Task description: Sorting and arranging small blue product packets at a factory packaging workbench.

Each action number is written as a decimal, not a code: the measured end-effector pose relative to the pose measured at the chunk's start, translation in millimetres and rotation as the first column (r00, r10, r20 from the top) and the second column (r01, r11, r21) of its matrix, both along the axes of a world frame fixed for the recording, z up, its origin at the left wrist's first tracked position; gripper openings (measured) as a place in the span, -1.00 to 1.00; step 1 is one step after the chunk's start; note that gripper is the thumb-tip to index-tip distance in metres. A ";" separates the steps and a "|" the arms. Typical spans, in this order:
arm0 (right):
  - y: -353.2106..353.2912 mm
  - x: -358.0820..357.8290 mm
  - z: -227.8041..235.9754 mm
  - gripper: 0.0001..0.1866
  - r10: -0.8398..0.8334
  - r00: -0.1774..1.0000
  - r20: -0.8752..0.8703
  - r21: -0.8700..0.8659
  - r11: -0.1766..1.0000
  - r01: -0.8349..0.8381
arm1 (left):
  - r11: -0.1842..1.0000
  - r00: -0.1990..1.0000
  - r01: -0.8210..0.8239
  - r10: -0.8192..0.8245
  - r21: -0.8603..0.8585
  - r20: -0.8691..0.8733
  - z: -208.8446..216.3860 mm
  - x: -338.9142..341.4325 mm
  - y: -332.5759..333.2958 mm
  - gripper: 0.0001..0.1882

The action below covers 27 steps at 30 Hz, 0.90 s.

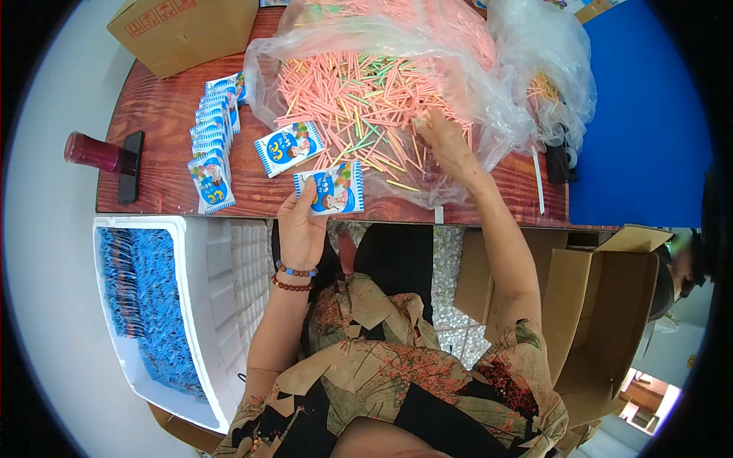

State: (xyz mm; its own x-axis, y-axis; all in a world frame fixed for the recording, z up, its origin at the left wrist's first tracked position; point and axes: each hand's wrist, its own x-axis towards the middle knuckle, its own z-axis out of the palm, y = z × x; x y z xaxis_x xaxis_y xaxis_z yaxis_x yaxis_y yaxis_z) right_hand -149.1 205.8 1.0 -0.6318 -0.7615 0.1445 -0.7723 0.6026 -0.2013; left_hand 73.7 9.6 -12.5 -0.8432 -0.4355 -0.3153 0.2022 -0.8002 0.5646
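Observation:
My left hand [302, 229] grips a small blue-and-white packet [336, 194] by its left side, thumb on top, near the table's front edge. Just beyond it lies another such packet [289, 148], flat against the edge of the pile. My right hand [449, 149] reaches into a heap of thin pink, yellow and green sticks [336, 88] spread on an open clear plastic bag [263, 84]. Its fingers are bent together among the sticks; what they pinch is too small to make out. A row of overlapping packets [210, 141] runs along the left.
A cardboard box [187, 34] stands at the far left, near a dark red cup [92, 151] and a black phone [131, 168]. Below left, a white foam box [183, 267] holds many blue packets. Another plastic bag [565, 46] sits right; an open carton [584, 328] stands below it.

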 end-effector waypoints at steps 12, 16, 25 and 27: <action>-15.4 12.7 -1.4 -0.75 0.271 0.620 0.736 -0.668 0.436 0.603 | 1.000 0.999 0.018 -0.018 0.007 -0.027 -7.2 1.1 -3.2 -0.83; -36.6 37.6 18.6 -0.84 0.255 0.690 0.678 -0.722 0.410 0.557 | 1.000 1.000 0.012 -0.012 0.004 -0.018 -9.4 2.5 -3.9 -0.82; -39.4 45.1 -25.6 -0.91 0.011 0.975 0.221 -0.592 0.796 0.126 | 0.999 1.000 0.007 -0.007 0.041 0.003 0.1 -0.6 -2.0 -0.79; -40.3 46.0 -23.4 -0.91 0.039 0.967 0.250 -0.633 0.762 0.133 | 0.998 1.000 -0.007 0.006 0.067 0.019 3.3 -1.9 -2.1 -0.81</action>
State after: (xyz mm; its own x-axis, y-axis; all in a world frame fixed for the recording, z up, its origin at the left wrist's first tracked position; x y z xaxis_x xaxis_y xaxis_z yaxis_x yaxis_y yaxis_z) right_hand -103.1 165.5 -22.4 -0.7438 -0.5118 0.4299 -0.6234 0.2992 -0.7224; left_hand 71.8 7.5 -9.1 -0.8341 -0.4183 -0.3595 0.1976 -0.8351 0.5134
